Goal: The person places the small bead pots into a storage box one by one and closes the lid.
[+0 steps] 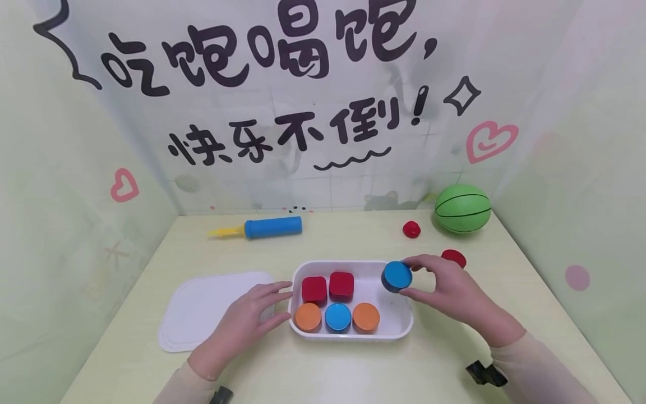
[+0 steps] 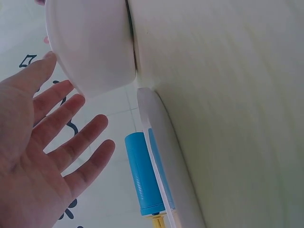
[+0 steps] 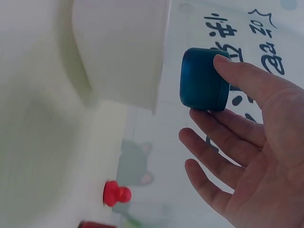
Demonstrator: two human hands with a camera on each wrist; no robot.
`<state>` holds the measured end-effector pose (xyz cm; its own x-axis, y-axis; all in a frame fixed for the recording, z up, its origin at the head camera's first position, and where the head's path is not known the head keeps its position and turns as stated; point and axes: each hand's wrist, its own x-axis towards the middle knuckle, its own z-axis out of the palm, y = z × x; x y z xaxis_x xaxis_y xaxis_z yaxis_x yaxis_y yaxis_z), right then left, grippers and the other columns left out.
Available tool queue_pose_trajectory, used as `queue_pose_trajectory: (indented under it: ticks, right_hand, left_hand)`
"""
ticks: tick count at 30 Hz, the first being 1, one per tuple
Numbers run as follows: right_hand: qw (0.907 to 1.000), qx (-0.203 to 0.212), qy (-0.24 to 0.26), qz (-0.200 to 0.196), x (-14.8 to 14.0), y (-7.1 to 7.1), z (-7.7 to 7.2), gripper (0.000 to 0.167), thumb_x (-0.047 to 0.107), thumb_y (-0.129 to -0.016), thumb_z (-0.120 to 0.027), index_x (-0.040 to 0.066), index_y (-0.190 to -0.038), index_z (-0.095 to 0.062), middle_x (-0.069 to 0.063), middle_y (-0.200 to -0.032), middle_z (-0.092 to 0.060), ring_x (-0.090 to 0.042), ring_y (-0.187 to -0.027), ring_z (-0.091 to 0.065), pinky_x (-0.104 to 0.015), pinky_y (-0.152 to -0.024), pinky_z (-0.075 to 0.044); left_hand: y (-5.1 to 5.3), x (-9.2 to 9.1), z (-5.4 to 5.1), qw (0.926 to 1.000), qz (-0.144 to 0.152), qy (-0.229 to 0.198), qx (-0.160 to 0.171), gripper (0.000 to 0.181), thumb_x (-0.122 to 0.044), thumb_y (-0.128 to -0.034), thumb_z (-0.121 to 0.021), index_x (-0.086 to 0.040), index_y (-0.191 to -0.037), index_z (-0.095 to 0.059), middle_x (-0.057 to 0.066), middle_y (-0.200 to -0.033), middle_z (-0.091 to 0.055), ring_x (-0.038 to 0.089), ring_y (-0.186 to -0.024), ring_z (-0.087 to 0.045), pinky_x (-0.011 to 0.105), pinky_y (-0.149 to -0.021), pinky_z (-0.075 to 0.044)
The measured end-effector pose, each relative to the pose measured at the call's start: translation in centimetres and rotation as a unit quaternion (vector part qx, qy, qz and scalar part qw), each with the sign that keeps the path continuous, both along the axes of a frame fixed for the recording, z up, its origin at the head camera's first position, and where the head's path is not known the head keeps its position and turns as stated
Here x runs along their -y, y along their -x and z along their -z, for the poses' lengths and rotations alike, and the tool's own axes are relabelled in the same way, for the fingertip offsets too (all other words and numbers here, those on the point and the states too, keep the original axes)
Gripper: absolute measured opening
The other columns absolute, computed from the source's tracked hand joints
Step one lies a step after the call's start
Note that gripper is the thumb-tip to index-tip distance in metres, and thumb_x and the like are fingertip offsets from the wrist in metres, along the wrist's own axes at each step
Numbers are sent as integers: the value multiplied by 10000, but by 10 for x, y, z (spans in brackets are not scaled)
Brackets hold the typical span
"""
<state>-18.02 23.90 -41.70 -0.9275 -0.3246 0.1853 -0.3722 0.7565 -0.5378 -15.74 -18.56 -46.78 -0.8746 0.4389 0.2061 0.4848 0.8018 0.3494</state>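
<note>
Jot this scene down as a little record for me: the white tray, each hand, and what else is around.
White tray: two red square blocks at the back; a blue disc-topped piece between two orange ones in front
Right hand: pinches a blue cylinder above the tray's right part
Left hand: fingers spread, at the tray's left end
Left of tray: flat white lid
Far side, left to right: blue hand pump, small red knob-like piece, green ball
</note>
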Motion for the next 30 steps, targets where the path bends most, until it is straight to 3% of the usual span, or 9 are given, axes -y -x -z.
queue_pose_trajectory:
  ticks: [16, 25, 30]
  right_hand:
    - [9978, 507, -188, -392, 34, 24, 19, 547, 299, -798, -907, 145, -1281, -702, 14, -1171, -729, -242, -1074, -672, -433, -893, -610]
    - [9961, 387, -376, -696, 43, 30, 28, 530, 241, -795, -909, 131, -1274, -711, 60, -1104, -745, -214, -1026, -692, -300, -831, -594]
    - [9943, 398, -592, -791, 49, 32, 31, 526, 273, -790, -914, 153, -1264, -717, 99, -1060, -743, -187, -1001, -686, -353, -878, -564]
  left_hand:
    - [1, 0, 0, 10000, -51, 40, 31, 496, -451, -892, -792, -295, -1353, -696, -105, -1471, -609, 163, -1318, -600, 416, -1030, -577]
    - [0, 0, 0, 10000, -51, 44, 40, 501, -452, -892, -792, -297, -1358, -693, -107, -1475, -605, 163, -1319, -599, 413, -1030, -577]
    - [0, 0, 0, 10000, -25, 14, 11, 495, -444, -894, -793, -288, -1354, -696, -101, -1473, -608, 167, -1318, -601, 416, -1032, -575]
